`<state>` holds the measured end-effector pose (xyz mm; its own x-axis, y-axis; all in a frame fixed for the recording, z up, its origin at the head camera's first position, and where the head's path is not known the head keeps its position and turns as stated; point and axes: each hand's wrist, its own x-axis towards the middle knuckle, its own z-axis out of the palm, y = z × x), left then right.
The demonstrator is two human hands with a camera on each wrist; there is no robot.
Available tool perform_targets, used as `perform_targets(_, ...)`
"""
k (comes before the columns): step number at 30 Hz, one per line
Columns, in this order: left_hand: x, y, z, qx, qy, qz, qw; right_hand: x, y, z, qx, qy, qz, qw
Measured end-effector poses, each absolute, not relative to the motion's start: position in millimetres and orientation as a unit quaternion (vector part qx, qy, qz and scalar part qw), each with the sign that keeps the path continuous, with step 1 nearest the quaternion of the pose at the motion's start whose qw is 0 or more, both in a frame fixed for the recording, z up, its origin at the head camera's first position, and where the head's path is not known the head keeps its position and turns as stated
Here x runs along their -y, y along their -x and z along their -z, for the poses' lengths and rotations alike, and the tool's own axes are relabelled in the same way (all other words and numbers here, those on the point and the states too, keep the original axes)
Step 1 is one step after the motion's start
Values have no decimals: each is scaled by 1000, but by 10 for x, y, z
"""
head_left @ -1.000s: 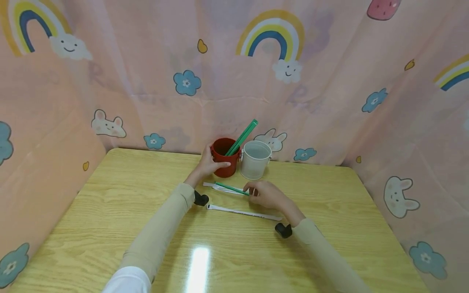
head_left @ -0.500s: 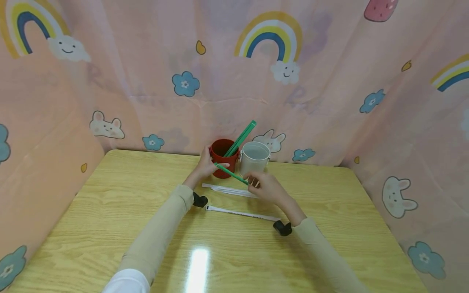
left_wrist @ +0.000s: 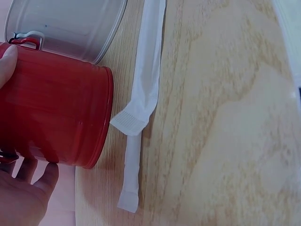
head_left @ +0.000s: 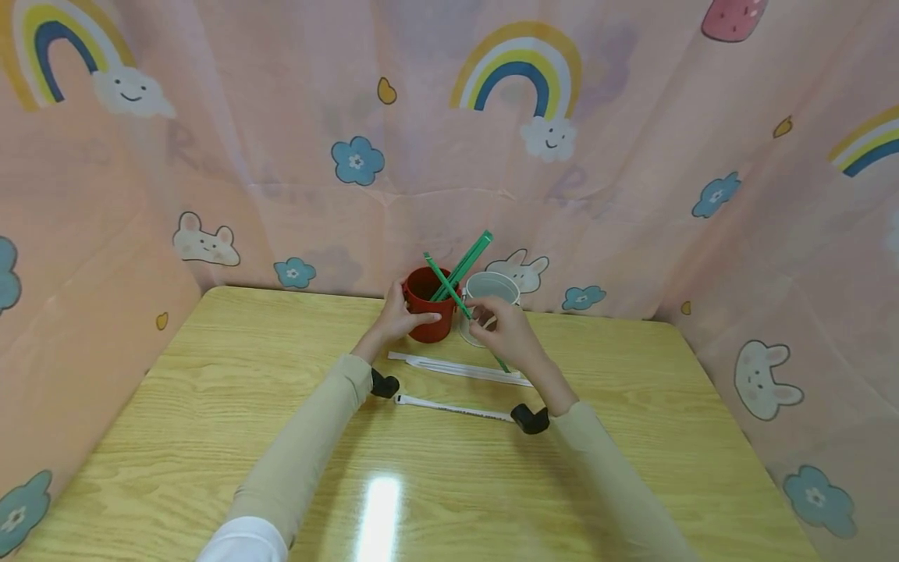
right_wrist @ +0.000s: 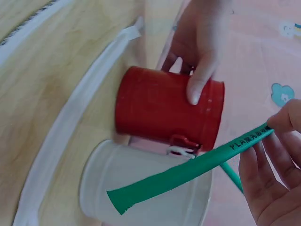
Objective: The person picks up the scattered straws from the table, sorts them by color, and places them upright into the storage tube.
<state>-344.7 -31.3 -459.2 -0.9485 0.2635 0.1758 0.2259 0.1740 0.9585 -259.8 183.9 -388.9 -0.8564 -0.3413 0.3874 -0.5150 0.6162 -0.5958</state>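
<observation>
My left hand (head_left: 395,318) grips the side of a small red bucket (head_left: 430,333), thumb across its front. Several green-wrapped straws (head_left: 474,251) lean out of that bucket toward the right. Between thumb and fingers, my right hand (head_left: 511,334) pinches another green-wrapped straw (right_wrist: 174,180), printed with black "PLA" lettering. It is tilted, its upper end (head_left: 437,269) overlapping the red bucket's mouth in the head view. Close beside the red bucket stands a white bucket (right_wrist: 120,174), partly hidden behind my right hand in the head view.
White-wrapped straws (head_left: 456,368) lie on the wooden table (head_left: 281,437) just before the buckets. Nearer to me lies a single white-wrapped straw (head_left: 449,407) with dark print. A pink patterned curtain (head_left: 421,211) hangs right behind the table's back edge.
My right hand has lifted the green-wrapped straw off the table by the white ones and tilted it up toward the red bucket. My left hand keeps its grip on the bucket.
</observation>
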Motion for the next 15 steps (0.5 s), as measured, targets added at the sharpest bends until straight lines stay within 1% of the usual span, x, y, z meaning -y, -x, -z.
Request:
perform_targets(5, 313, 3438, 4583, -762, -157, -628, 18, -1762, 2625, 3815, 878, -236, -390, 145)
perform_targets(12, 326, 3398, 4532, -757, -168, -631, 18, -1684, 2669, 3754, 845, -209, -442, 217)
perform_targets(15, 329, 3395, 4527, -762, -160, -627, 19, -1648, 2686, 3716, 829, -200, -465, 239)
